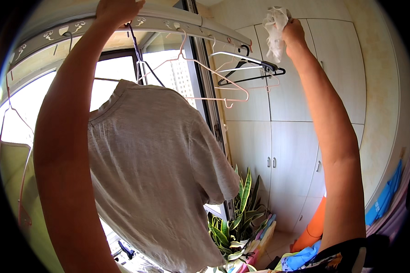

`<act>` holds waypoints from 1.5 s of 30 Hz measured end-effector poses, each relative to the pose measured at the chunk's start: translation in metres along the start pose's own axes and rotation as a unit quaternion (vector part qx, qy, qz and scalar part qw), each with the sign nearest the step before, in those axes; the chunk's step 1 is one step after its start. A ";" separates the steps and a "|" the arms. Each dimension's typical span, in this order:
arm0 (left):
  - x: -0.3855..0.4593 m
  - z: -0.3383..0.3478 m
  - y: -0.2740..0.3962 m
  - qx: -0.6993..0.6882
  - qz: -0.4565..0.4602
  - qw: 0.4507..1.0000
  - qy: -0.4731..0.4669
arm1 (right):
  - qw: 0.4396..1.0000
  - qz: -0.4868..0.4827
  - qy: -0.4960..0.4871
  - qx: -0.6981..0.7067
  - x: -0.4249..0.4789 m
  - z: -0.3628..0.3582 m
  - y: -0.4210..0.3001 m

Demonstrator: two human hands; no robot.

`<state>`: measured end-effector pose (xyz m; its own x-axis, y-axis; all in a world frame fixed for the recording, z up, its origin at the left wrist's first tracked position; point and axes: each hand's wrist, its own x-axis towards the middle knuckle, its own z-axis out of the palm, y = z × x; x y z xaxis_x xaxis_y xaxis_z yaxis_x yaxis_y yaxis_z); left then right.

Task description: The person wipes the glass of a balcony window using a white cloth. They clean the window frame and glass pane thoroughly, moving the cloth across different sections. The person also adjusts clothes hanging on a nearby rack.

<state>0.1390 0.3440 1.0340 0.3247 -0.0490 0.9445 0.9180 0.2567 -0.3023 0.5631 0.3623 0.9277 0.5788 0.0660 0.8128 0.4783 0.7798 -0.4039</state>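
Both arms are raised. My left hand [119, 12] is up at the ceiling drying rack's rail [150, 20], at the top of a dark hanger [135, 44]; its fingers are partly hidden, so its exact hold cannot be told. A grey short-sleeved T-shirt [150, 163] hangs below it, beside my left forearm. My right hand [294, 36] grips a crumpled, thin white cloth [276, 32] high in front of the cabinets. Between the hands, a pink wire hanger [198, 61] hangs bare from the rail.
Black and white hangers [249, 65] hang farther along the rail. Snake plants [246, 194] stand below by the open window frame. White cabinets [294, 146] line the back. A green cloth [12, 170] is at far left; an orange object [312, 225] and blue cloth [302, 256] are at lower right.
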 end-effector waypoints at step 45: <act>-0.010 -0.034 0.008 -0.150 -0.021 0.988 -0.016 | 0.947 0.042 0.037 -0.317 0.077 0.168 0.195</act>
<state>0.1510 0.3141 1.0176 0.2823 -0.0212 0.9591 0.9582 -0.0420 -0.2829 0.5899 0.6239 0.9822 0.6650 0.0495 0.7452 0.7159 0.2421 -0.6549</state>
